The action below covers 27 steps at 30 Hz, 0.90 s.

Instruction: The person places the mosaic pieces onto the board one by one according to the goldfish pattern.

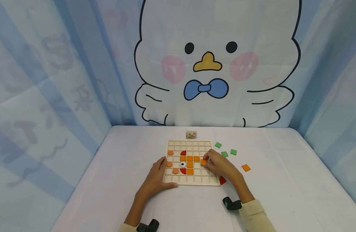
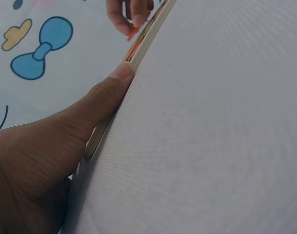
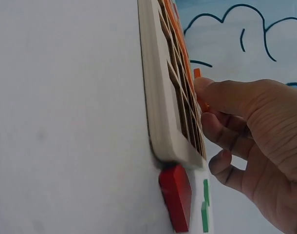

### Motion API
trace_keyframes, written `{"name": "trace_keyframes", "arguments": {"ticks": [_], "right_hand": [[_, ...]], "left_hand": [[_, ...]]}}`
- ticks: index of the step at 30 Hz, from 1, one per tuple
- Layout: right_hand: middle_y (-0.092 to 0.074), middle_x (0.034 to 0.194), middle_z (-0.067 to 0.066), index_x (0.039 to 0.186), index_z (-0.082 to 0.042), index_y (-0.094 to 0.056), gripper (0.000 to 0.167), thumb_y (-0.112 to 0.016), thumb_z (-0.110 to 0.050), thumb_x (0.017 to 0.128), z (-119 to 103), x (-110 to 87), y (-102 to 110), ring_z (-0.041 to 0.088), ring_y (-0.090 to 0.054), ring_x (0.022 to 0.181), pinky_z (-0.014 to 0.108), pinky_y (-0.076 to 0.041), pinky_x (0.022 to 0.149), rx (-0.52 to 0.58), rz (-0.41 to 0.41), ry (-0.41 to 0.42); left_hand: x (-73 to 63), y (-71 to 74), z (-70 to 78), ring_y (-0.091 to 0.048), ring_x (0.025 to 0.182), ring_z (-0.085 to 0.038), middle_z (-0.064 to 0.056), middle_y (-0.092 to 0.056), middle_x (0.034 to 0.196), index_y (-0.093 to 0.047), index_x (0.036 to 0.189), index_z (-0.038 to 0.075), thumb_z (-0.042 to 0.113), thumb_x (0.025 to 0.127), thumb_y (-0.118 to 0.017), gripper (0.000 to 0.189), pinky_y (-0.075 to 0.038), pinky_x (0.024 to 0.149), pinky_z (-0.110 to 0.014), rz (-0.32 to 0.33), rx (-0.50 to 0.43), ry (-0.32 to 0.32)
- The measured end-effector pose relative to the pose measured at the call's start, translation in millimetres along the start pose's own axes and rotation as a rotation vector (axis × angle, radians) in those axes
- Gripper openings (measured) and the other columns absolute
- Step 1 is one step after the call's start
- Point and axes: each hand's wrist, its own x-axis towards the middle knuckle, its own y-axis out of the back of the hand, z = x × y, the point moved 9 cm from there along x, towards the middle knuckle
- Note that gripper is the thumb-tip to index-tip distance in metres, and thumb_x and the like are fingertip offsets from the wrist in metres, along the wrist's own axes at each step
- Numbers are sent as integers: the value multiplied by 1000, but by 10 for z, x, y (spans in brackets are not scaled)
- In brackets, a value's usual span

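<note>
A wooden grid board (image 1: 201,179) lies on the table. My left hand (image 1: 154,178) rests at its near left corner, thumb laid along the front edge and fingers at the left side. Between thumb and fingertips my right hand (image 1: 221,163) pinches an orange square tile (image 3: 197,73), held over the right part of the grid. Set in the grid are several orange squares (image 1: 190,171), a white disc with a black dot (image 1: 182,164), two red quarter-round pieces (image 1: 183,153) and three light-orange discs (image 1: 175,170).
Right of the board lie three green tiles (image 1: 233,151) and a loose orange tile (image 1: 246,167). One red piece (image 3: 175,197) sits against the board's near right corner. Behind the board is a small patterned card (image 1: 191,134). Patterned curtains (image 1: 325,80) surround the table.
</note>
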Motion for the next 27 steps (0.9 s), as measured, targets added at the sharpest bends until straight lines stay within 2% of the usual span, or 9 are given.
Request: {"name": "trace_keyframes", "arguments": {"ticks": [5,10,16,27], "right_hand": [[-57,102,-1,103,-8,-64,21,-73,-20,88,-141,47,-82,10,-50,81,26,-50,76,-24,-9,37],[-57,100,-1,104,-7,-65,23,-74,-20,87,-237,58,-138,10,-50,80,27,-51,76,-45,-18,59],[-57,101,-1,105,-8,-66,25,-75,-23,87,-278,64,-166,9,-50,82,28,-52,78,-93,-22,56],[-56,101,-1,105,-8,-66,26,-75,-23,86,-298,70,-167,10,-51,83,29,-53,80,-91,-29,45]], "left_hand": [[9,9,9,-30,143,-30,-12,-21,161,-25,155,6,66,66,-79,120,-34,115,-49,-3,-1,-1],[7,2,3,-30,143,-31,-13,-22,161,-26,154,5,65,66,-79,119,-35,115,-48,-6,7,0],[0,-3,11,-30,143,-31,-13,-22,161,-26,154,5,65,66,-80,119,-35,114,-48,-6,14,-6],[-5,5,-5,-30,143,-30,-12,-21,161,-26,155,6,66,66,-79,119,-35,114,-49,-1,3,-4]]}}
